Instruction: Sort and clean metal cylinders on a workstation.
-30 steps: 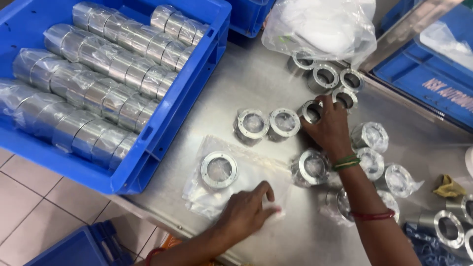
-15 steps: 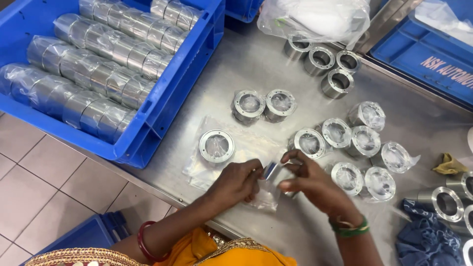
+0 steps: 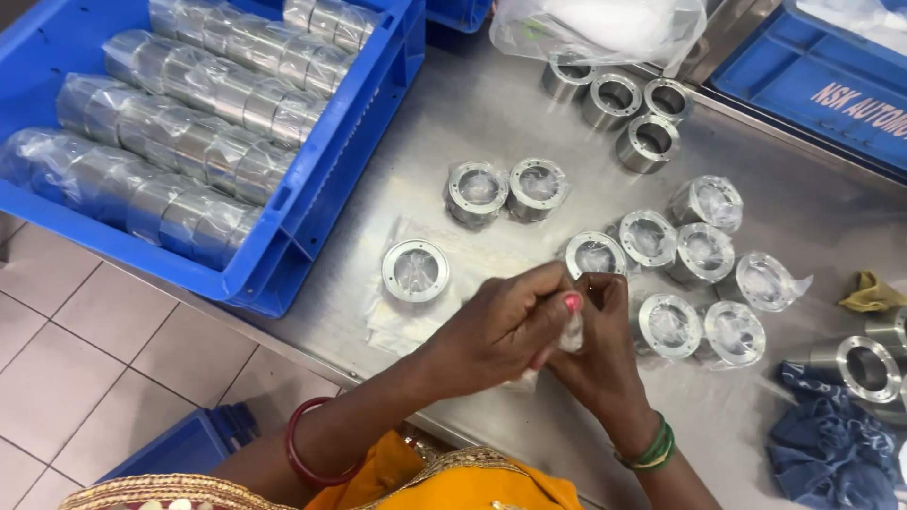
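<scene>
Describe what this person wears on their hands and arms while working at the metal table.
Both hands are bare, no gloves. The left hand has a pink painted thumbnail, and a dark red bangle circles that forearm. The right hand has green bangles at the wrist. No sleeves reach the forearms; orange cloth with a patterned gold border shows at the bottom edge.

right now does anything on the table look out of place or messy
Nothing looks spilled or damaged. The wrapped rings sit loosely scattered rather than in rows. A yellow rag and a blue cloth lie crumpled at the right edge. Both the left hand and right hand hold a clear bag.
</scene>
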